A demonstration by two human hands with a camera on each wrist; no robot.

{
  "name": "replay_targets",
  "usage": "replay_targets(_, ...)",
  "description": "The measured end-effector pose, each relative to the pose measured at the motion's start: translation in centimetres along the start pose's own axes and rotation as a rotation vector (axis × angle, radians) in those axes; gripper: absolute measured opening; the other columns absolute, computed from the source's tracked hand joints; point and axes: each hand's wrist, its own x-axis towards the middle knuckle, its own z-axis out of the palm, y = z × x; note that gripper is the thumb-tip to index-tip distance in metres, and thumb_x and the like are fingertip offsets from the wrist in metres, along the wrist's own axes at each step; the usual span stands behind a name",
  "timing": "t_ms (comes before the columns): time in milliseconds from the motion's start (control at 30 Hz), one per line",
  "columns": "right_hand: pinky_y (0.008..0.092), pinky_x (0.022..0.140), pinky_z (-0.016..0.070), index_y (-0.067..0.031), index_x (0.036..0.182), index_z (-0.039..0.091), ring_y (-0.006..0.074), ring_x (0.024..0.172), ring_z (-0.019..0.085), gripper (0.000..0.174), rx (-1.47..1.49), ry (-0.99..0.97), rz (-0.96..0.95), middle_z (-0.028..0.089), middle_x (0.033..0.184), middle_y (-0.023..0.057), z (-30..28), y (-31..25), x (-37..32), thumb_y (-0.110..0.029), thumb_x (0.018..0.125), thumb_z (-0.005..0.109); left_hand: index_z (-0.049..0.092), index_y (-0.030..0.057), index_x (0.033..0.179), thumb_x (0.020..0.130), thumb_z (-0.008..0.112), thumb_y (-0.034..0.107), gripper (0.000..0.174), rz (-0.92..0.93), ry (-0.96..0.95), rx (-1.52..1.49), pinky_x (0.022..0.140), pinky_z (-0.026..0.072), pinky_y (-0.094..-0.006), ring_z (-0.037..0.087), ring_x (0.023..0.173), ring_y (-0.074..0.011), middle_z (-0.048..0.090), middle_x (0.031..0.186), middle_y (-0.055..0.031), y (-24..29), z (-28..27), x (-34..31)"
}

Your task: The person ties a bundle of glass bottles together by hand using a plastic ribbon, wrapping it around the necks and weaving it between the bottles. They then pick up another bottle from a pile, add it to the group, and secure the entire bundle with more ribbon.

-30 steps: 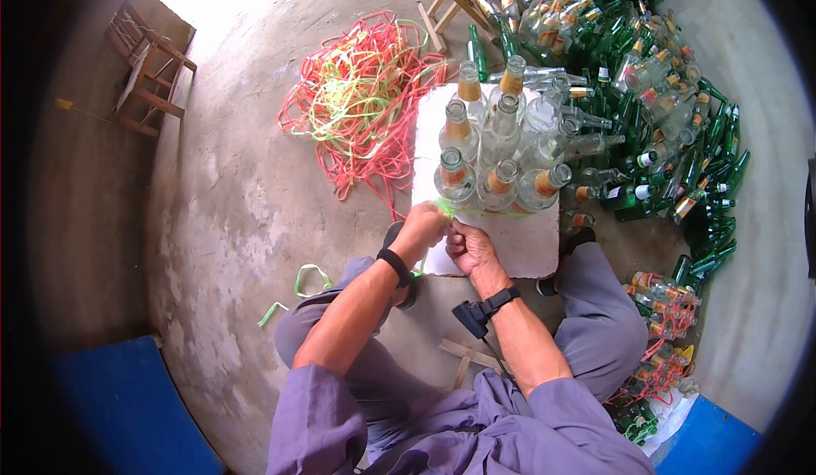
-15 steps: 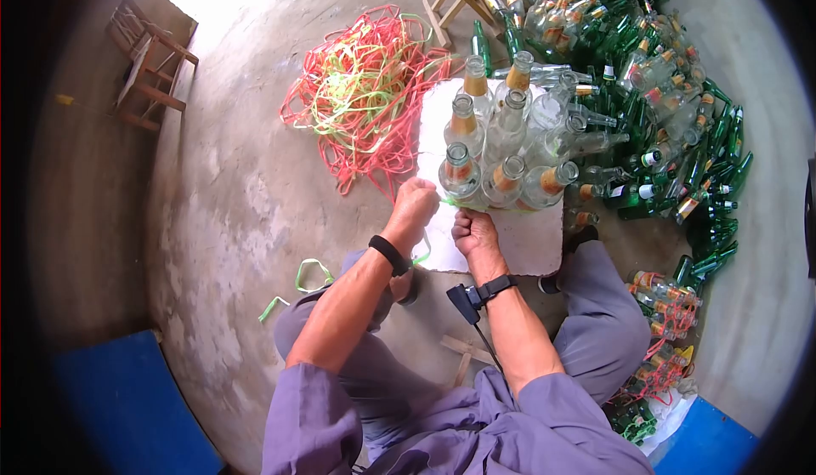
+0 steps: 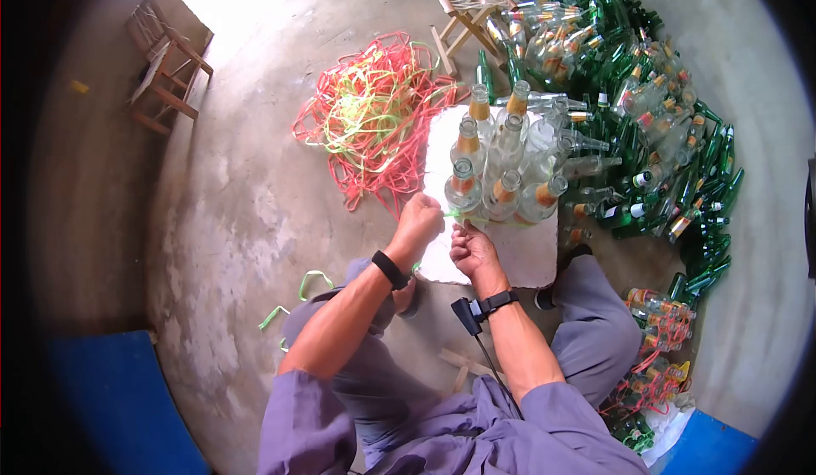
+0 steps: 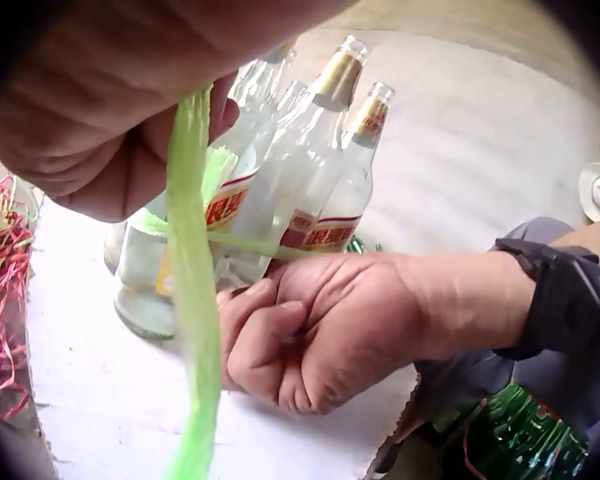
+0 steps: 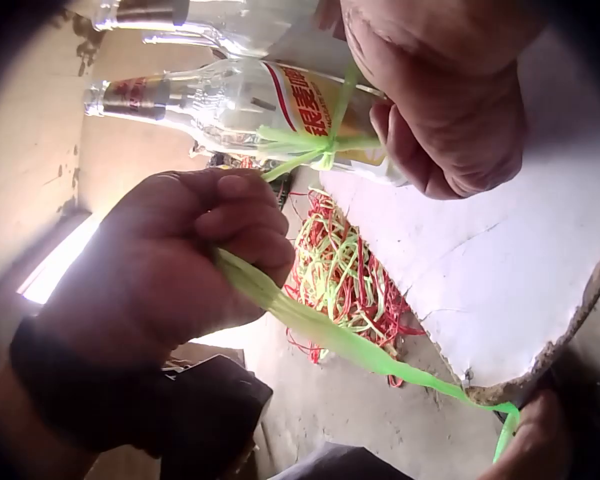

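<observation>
Clear glass bottles (image 3: 503,187) with gold-and-red labels stand upright in a cluster on a white board (image 3: 510,258). Green plastic strip (image 4: 250,243) runs around their lower part, and a knot (image 5: 326,152) in it shows in the right wrist view. My left hand (image 3: 418,227), at the cluster's near left, has its fingers curled round the strip, whose long tail (image 4: 194,300) hangs down. Beside it, close to the front bottles, my right hand (image 3: 474,252) has curled fingers; its fingertips are hidden in the left wrist view, so what they hold is unclear.
A tangle of red and green strips (image 3: 374,118) lies beyond the board's left side. Many loose green and clear bottles (image 3: 629,109) pile up at the right. Small wooden stools (image 3: 463,11) stand at the back and far left (image 3: 166,75). Tied bottle bundles (image 3: 659,318) are beside the right knee.
Both hands have parted from close together at the front left bottle, the left moving outward. The head view has shifted slightly, showing more of the floor at the back.
</observation>
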Motion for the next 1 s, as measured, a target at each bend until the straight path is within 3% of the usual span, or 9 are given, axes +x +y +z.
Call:
replay_targets(100, 0.0164, 0.041, 0.0279, -0.0038, 0.097, 0.062, 0.004, 0.054, 0.043, 0.022, -0.089, -0.004, -0.066, 0.051, 0.075, -0.0027, 1.8, 0.9, -2.0, -0.026, 0.098, 0.063, 0.049, 0.0019, 0.092, 0.081, 0.052, -0.001, 0.012, 0.019, -0.019, 0.085, 0.045, 0.0395, -0.0254, 0.051, 0.051, -0.012, 0.057, 0.067, -0.0069, 0.7, 0.5, -2.0)
replay_targets(233, 0.0165, 0.038, 0.0264, -0.0058, 0.109, 0.059, 0.0028, 0.053, 0.042, 0.02, -0.087, -0.176, -0.109, 0.052, 0.075, -0.0023, 1.7, 1.1, -1.5, -0.02, 0.096, 0.065, 0.051, -0.0007, 0.092, 0.08, 0.052, 0.001, 0.013, -0.012, -0.039, 0.269, 0.048, 0.0441, -0.0252, 0.057, 0.055, -0.0132, 0.059, 0.067, -0.0081, 1.6, 1.0, -4.3)
replay_targets(367, 0.0171, 0.04, 0.0299, -0.0052, 0.114, 0.059, 0.0037, 0.052, 0.042, 0.023, -0.101, -0.151, -0.146, 0.053, 0.076, -0.0023, 1.9, 1.6, -1.0, -0.016, 0.095, 0.067, 0.057, -0.0022, 0.087, 0.081, 0.054, 0.004, 0.009, -0.059, -0.068, 0.397, 0.052, 0.0483, -0.0283, 0.062, 0.059, -0.0149, 0.062, 0.067, -0.0103, 1.5, 1.4, -5.7)
replay_targets(433, 0.0187, 0.043, 0.0344, -0.0029, 0.113, 0.059, 0.0048, 0.051, 0.041, 0.024, -0.142, 0.058, -0.264, 0.052, 0.075, -0.0031, 3.1, 2.4, -1.0, -0.013, 0.093, 0.068, 0.063, -0.0022, 0.092, 0.086, 0.063, 0.02, 0.023, 0.109, -0.022, 0.591, 0.07, 0.0531, -0.044, 0.071, 0.079, -0.0358, 0.07, 0.081, -0.0239, 0.6, 1.7, -5.9)
replay_targets(467, 0.0187, 0.043, 0.0344, -0.0029, 0.113, 0.059, 0.0048, 0.051, 0.041, 0.024, -0.151, 0.06, -0.262, 0.052, 0.075, -0.0031, 3.4, 2.3, -1.3, -0.013, 0.093, 0.068, 0.063, -0.0021, 0.091, 0.086, 0.062, 0.02, 0.023, 0.112, -0.024, 0.61, 0.081, 0.0517, -0.047, 0.068, 0.092, -0.042, 0.069, 0.09, -0.027, 0.2, 1.7, -5.7)
replay_targets(533, 0.0206, 0.045, 0.0379, 0.0011, 0.11, 0.06, 0.0052, 0.05, 0.041, 0.023, -0.139, 0.033, -0.225, 0.051, 0.071, -0.0032, 3.1, 1.8, -1.4, -0.01, 0.092, 0.069, 0.064, -0.0016, 0.091, 0.086, 0.061, 0.019, 0.022, 0.135, -0.042, 0.648, 0.081, 0.0517, -0.0479, 0.068, 0.091, -0.0427, 0.069, 0.089, -0.027, -0.4, 1.6, -5.4)
replay_targets(833, 0.0229, 0.045, 0.0347, 0.0078, 0.103, 0.062, 0.0065, 0.05, 0.038, 0.021, -0.311, 0.166, -0.382, 0.041, 0.063, -0.004, 1.5, 1.1, 0.8, -0.005, 0.088, 0.07, 0.064, -0.0024, 0.093, 0.083, 0.059, 0.012, 0.018, 0.252, -0.126, 0.766, 0.075, 0.0518, -0.0512, 0.067, 0.081, -0.0449, 0.067, 0.081, -0.0284, -1.0, 1.5, -5.6)
replay_targets(867, 0.0228, 0.046, 0.0365, 0.0063, 0.103, 0.063, 0.007, 0.052, 0.042, 0.02, -0.328, 0.124, -0.382, 0.049, 0.067, -0.0018, 0.9, 0.8, 1.2, -0.005, 0.088, 0.07, 0.066, -0.0011, 0.092, 0.083, 0.062, 0.011, 0.015, 0.236, -0.139, 0.749, 0.077, 0.0527, -0.0497, 0.068, 0.082, -0.0434, 0.068, 0.082, -0.0274, -0.7, 1.7, -5.8)
replay_targets(1000, 0.0222, 0.047, 0.0394, 0.0046, 0.103, 0.064, 0.0076, 0.056, 0.047, 0.023, -0.366, 0.21, -0.504, 0.06, 0.077, 0.0017, 1.4, 1.6, 1.3, -0.009, 0.087, 0.072, 0.064, -0.0012, 0.089, 0.085, 0.058, 0.009, 0.013, 0.321, -0.128, 0.74, 0.073, 0.0522, -0.0509, 0.067, 0.078, -0.0443, 0.067, 0.078, -0.0271, -1.2, 2.1, -5.9)
